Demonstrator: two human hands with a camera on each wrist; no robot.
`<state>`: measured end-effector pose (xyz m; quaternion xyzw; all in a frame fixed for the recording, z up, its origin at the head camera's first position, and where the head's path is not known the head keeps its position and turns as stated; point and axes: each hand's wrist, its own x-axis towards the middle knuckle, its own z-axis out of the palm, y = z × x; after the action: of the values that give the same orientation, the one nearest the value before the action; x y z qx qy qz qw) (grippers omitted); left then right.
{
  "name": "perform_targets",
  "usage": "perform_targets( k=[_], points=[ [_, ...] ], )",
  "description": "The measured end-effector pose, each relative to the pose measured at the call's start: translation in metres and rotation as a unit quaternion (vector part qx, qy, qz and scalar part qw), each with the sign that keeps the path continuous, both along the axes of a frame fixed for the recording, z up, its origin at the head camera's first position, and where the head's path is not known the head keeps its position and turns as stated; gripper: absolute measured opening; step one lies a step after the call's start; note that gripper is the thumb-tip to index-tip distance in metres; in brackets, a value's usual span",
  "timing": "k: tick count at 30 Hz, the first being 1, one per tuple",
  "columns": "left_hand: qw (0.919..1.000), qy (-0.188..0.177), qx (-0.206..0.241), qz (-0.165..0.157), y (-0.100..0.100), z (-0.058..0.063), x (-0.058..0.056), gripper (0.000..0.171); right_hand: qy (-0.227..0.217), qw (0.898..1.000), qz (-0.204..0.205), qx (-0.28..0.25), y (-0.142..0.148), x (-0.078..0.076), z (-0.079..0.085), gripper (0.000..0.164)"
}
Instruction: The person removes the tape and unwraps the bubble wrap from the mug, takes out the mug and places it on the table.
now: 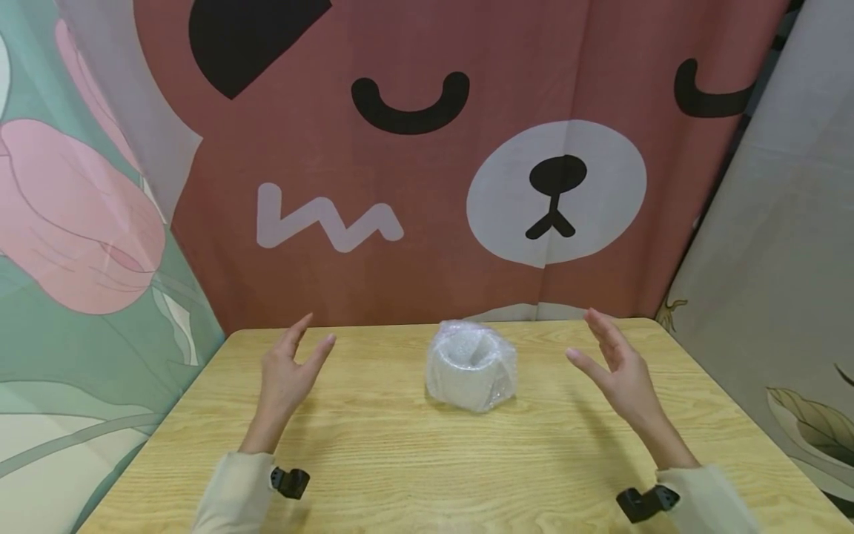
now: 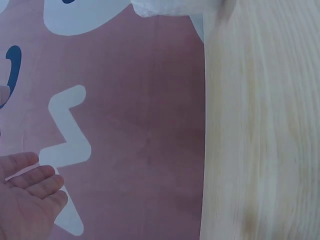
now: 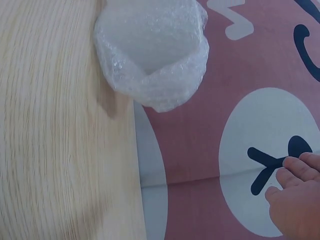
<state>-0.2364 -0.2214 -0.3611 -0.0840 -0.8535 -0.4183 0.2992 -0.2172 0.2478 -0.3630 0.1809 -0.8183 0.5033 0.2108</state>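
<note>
A white, round, bowl-like object wrapped in bubble wrap (image 1: pixel 472 367) sits on the wooden table near its far edge, between the two hands; the wrap hides what it is exactly. My left hand (image 1: pixel 288 374) is raised to the left of it, apart from it, thumb and fingers spread and holding nothing. On the other side my right hand (image 1: pixel 617 371) is also held up with its palm turned inward, nothing in it. The right wrist view shows the wrapped object (image 3: pixel 152 55) at the top, with the right hand's fingers (image 3: pixel 295 175) low at the right.
The light wooden table (image 1: pixel 427 460) reaches back to a curtain (image 1: pixel 427 274) printed with a brown bear face. A green floral curtain (image 1: pixel 80 356) hangs at the left, and a grey one (image 1: pixel 760 297) at the right. Small black cameras sit at both wrists.
</note>
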Motion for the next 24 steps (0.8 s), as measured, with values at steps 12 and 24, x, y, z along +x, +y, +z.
perform_targets(
  k=[12,24],
  points=[
    [0.9994,0.021,0.019,-0.022,0.013,0.001,-0.005,0.058,-0.017,1.000,0.006,-0.002,-0.013,-0.004,-0.002,0.073],
    [0.9966,0.031,0.052,-0.056,0.027,0.000,-0.009,0.053,-0.037,0.999,0.010,-0.003,-0.024,-0.009,-0.005,0.076]
  ],
)
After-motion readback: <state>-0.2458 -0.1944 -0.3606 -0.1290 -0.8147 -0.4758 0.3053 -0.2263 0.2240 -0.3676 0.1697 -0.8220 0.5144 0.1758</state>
